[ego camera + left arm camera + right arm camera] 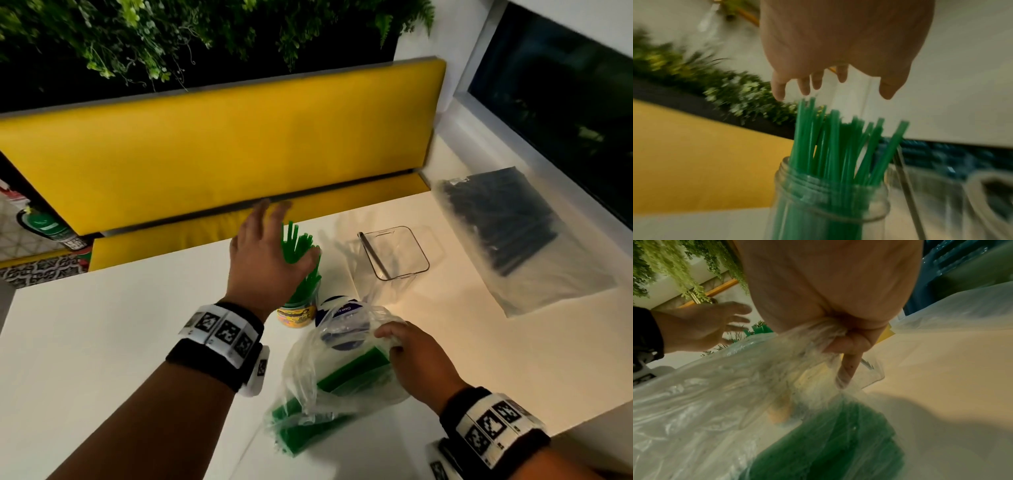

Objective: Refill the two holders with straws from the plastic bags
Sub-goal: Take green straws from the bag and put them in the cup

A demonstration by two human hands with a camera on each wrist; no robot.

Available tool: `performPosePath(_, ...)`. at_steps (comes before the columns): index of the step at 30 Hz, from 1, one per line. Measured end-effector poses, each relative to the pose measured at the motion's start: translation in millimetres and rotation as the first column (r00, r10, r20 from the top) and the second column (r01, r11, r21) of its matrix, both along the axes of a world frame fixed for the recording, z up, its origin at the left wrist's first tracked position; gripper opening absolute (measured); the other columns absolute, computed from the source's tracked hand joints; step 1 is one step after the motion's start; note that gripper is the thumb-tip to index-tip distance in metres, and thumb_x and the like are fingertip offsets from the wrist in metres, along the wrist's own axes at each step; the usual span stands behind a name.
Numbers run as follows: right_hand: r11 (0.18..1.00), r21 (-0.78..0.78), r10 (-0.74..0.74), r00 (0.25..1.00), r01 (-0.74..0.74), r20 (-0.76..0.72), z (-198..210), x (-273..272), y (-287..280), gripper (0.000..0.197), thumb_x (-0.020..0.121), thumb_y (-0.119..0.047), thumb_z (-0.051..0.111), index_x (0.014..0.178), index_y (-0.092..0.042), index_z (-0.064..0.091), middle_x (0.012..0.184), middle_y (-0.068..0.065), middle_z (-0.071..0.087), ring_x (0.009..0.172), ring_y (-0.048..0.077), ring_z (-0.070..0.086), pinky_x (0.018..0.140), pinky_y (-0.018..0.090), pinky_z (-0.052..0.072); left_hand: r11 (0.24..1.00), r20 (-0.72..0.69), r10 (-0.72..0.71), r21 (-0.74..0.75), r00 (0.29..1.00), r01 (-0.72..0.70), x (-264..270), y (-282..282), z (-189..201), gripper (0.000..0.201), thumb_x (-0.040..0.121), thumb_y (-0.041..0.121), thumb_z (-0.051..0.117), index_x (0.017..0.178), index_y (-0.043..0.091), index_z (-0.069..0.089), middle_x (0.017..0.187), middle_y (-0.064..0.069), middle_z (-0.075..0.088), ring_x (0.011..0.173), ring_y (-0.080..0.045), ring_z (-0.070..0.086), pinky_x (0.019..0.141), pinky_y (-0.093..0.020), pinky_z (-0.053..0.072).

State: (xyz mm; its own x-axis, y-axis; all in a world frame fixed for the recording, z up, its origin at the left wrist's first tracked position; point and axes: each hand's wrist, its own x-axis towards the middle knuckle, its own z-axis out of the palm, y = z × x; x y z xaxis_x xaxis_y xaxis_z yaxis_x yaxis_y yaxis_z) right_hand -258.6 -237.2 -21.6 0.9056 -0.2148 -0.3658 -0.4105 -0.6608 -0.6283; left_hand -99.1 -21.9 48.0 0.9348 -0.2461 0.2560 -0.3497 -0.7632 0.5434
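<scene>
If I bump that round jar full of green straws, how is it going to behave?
The jar looks tall and narrow, and the green straws stand well above its rim, so a sideways knock would probably tip it. Being round, it might then roll on the smooth white table. The straws sit loose and splayed, so they would likely spill out.

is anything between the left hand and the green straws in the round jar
Nothing visible. The left hand hovers open just above the green straws standing in the clear round jar, with only air between fingertips and straw tips.
</scene>
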Motion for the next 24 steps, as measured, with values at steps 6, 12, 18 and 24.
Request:
performPosePath(6,1.0,-0.003,0.007,1.0,-0.007,-0.016,2,2,1,0.045,0.092,-0.001,0.045,0.104,-0.04,0.063,0.117,-0.017,0.051,0.102,0.008,0.051,0.084,0.017,0.037,0.927,0.027,-0.178,0.34,0.984,0.158,8,-15,-16,0.048,0.084,0.047,0.069,0.125,0.023,0.061,0.14,-0.007,0.054,0.125,-0.035,0.05,0.096,-0.055,0.048)
performPosePath(12,0.999,0.032,-0.007,1.0,0.007,-0.015,2,0,-1,0.045,0.092,-0.001,0.044,0.103,-0.04,0.063,0.116,-0.016,0.052,0.092,0.012,0.058,0.069,0.014,0.042,0.935,0.058,0.01,0.354,0.998,-0.03,24,-4,-3,0.023,0.092,0.034,0.063,0.112,0.024,0.069,0.133,-0.006,0.057,0.121,-0.036,0.051,0.092,-0.051,0.044)
performPosePath(18,1.0,0.0,0.0,1.0,0.0,0.016,1,3,-1,0.045,0.09,0.0,0.044,0.111,-0.033,0.065,0.114,-0.016,0.052,0.102,0.006,0.048,0.086,0.015,0.035,0.875,0.281,-0.476,0.052,0.834,0.482,-60,-33,20,0.019,0.095,0.022,0.053,0.1,0.013,0.068,0.097,-0.009,0.066,0.087,-0.026,0.06,0.074,-0.038,0.052)
performPosePath(24,0.991,-0.012,0.13,0.988,-0.13,0.083,-4,4,0,0.054,0.08,0.003,0.05,0.111,-0.039,0.065,0.119,-0.013,0.06,0.104,0.002,0.054,0.089,0.009,0.036,0.793,-0.646,-0.28,0.261,0.71,0.55,-114,-67,-77,0.035,0.103,0.03,0.045,0.131,0.014,0.056,0.132,-0.01,0.059,0.12,-0.028,0.058,0.102,-0.036,0.044)
